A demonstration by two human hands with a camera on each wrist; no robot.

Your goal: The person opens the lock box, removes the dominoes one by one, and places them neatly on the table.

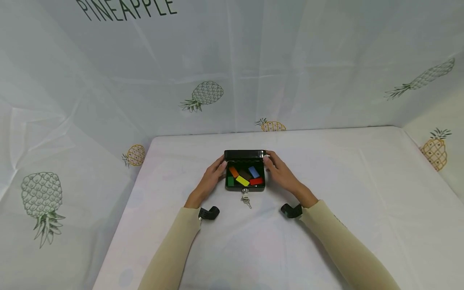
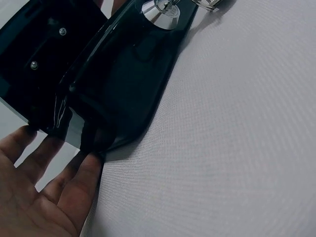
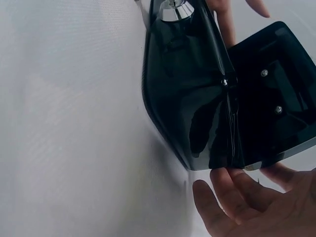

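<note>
A small black metal cash box (image 1: 245, 188) stands on the table with its lid (image 1: 245, 155) raised. Inside lie several coloured blocks, among them a yellow block (image 1: 242, 181), a red block (image 1: 256, 181) and a blue block (image 1: 253, 172). A lock (image 1: 245, 191) on the front wall carries keys (image 1: 246, 200) that hang down. My left hand (image 1: 214, 175) touches the left side near the hinge, its fingers fairly straight at lid and wall. On the opposite side my right hand (image 1: 282, 173) does likewise, with fingertips (image 3: 220, 178) against the box wall and lid edge.
White cloth covers the table (image 1: 326, 169). Behind it and at both sides hang pale sheets (image 1: 308, 60) printed with pineapples. A black wrist device (image 1: 209, 213) sits at the left cuff, another black device (image 1: 291, 210) at the right.
</note>
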